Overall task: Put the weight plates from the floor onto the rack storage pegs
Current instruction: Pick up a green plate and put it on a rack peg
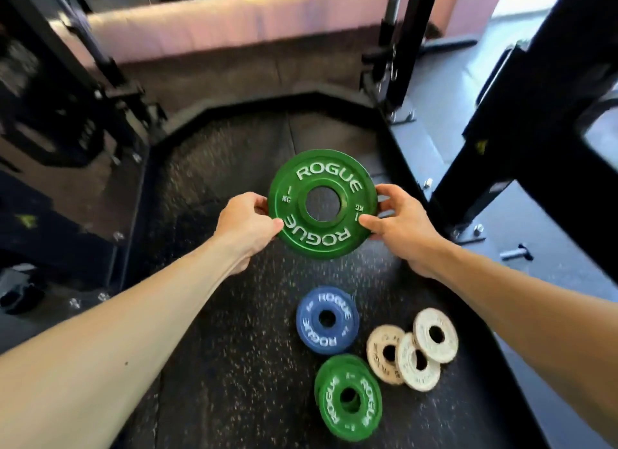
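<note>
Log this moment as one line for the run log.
left hand + right hand: grip round green metal weight plate, lifted | speckled black rubber floor: plates remain

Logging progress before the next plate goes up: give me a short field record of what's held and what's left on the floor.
held: green plate, marked 1 KG
left hand: pinches its left rim
right hand: pinches its right rim
floor: blue plate; green stack; three white plates, overlapping
pegs: not identifiable in view

Rack uprights (398, 47) blurred and cut off at top, white plates' (419, 361) lettering unreadable, both forearms cropped at frame edges
</note>
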Available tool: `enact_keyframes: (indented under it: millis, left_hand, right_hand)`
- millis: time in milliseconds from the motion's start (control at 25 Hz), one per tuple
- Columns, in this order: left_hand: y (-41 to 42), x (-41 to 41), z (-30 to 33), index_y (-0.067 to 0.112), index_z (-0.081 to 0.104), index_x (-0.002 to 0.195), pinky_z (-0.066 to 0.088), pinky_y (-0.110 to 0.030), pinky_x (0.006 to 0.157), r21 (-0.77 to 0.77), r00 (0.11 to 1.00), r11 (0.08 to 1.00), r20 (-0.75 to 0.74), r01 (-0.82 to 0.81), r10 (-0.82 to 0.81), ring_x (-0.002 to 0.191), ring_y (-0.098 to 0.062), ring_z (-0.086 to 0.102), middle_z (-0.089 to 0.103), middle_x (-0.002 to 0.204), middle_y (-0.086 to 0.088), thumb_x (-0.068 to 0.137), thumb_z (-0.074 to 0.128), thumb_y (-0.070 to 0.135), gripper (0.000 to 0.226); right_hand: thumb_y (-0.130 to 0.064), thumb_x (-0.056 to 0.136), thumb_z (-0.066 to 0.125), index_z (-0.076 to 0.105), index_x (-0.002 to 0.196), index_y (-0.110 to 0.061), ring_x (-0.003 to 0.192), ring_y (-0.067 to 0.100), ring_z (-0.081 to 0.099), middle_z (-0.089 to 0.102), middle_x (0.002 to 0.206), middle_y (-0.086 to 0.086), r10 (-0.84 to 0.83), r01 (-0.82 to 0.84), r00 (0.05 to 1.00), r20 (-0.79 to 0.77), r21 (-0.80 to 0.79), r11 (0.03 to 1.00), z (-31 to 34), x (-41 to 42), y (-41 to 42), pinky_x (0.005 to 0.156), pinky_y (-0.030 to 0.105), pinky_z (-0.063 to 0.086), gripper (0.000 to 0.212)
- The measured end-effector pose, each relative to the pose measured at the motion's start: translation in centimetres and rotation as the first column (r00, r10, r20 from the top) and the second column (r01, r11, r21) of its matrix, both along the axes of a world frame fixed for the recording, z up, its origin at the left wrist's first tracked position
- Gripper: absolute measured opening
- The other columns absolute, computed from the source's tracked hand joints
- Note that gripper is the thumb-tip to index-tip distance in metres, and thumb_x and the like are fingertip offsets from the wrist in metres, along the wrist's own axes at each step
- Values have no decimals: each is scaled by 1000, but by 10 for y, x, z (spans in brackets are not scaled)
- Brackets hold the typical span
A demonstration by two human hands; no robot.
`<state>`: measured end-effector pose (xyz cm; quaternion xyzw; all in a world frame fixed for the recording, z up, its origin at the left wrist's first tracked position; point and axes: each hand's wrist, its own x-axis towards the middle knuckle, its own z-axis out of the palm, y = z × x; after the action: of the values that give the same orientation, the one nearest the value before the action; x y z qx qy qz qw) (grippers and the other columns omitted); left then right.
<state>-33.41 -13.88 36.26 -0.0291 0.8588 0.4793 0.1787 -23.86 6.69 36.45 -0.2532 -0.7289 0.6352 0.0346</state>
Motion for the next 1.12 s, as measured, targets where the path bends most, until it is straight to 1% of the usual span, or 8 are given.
enact_keyframes:
  millis: [160,280,400,520,680,840,960,1120]
  left_hand:
    - [18,-32,146,26,60,78,56,-45,87,51,981,999,-193,-8,17,94,-27,68,71,94,-4,62,77,18,24]
    - [29,-45,257,24,60,86,55,-41,90,60,938,998,-346,7,14,94,-24,65,69,91,-1,75,78,7,27]
    - [33,-47,355,22,62,90,54,-37,89,59,899,998,-438,13,14,93,-23,63,67,89,0,77,77,4,26]
    - [35,-45,454,25,58,80,53,-35,85,72,860,997,-510,22,17,86,-22,60,61,79,3,78,76,2,30]
    - [30,-35,574,24,58,81,55,-38,83,102,821,993,-571,58,10,89,-27,66,66,81,0,78,75,0,30]
    - [25,-22,674,18,62,95,51,-31,73,131,773,990,-633,50,45,82,-21,64,65,83,1,80,75,3,24]
    - [19,-7,723,18,61,92,43,-27,64,84,745,995,-667,59,12,79,-17,59,61,78,7,79,77,6,24]
    - [18,9,727,18,60,88,46,-29,70,86,792,995,-611,42,19,85,-21,62,63,80,5,77,77,5,24]
  right_hand:
    - [4,86,63,52,104,-27,76,19,60,52,91,1,11,-12,986,-165,-1,1000,143,-32,16,60,36,58,37]
    - [5,86,63,52,97,-30,74,18,58,51,87,0,2,9,959,-285,37,999,254,-44,25,50,26,55,38]
    - [6,86,63,54,101,-26,76,22,59,52,87,3,24,0,927,-374,64,998,349,-46,30,55,36,58,36]
    - [6,86,64,55,113,-21,79,26,62,55,93,5,27,13,893,-449,87,996,444,-43,32,65,49,59,39]
    - [5,86,64,55,119,-20,81,27,65,57,99,9,61,1,849,-525,117,993,554,-36,34,66,48,60,43]
    - [6,86,63,54,120,-20,84,33,66,56,105,12,76,-8,799,-596,116,993,653,-33,33,66,50,60,44]
    - [10,85,62,54,120,-15,88,37,67,58,107,14,107,-28,796,-596,140,990,701,-24,32,66,55,58,44]
    - [14,84,60,54,117,-11,73,26,63,54,98,8,121,-39,822,-556,157,987,716,-8,28,51,36,58,42]
